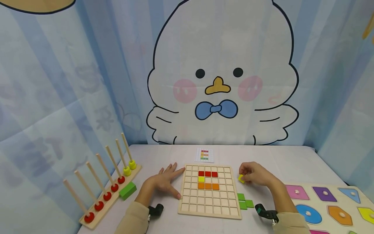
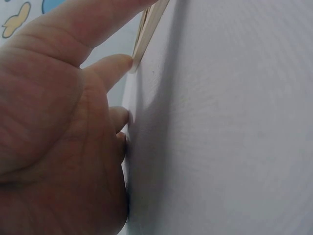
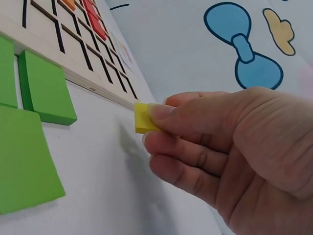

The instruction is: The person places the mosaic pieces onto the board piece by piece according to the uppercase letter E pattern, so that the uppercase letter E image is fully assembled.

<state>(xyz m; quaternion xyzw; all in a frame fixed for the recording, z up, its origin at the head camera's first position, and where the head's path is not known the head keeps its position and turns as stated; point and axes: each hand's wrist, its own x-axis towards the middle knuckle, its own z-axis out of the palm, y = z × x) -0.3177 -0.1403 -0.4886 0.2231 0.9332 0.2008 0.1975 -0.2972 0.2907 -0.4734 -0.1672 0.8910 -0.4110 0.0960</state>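
A wooden grid board [image 1: 210, 201] lies on the table. Three red tiles [image 1: 208, 174] form a row near its top, one yellow tile [image 1: 201, 179] sits below the leftmost red, and three orange tiles [image 1: 208, 186] make a row under that. My left hand [image 1: 163, 179] spreads its fingers at the board's left side, thumb and index fingertip at its edge. Right of the board, my right hand [image 1: 257, 174] pinches another yellow tile [image 3: 144, 118] between thumb and fingers, just over the table. Several green tiles [image 3: 45, 88] lie flat by the board's lower right edge.
A pattern card [image 1: 204, 155] lies behind the board. On the left stands a peg rack [image 1: 111, 195] with red and yellow beads, a green block [image 1: 127, 190] beside it. A shape puzzle board [image 1: 318, 204] occupies the right. A printed curtain [image 1: 222, 130] hangs behind the table.
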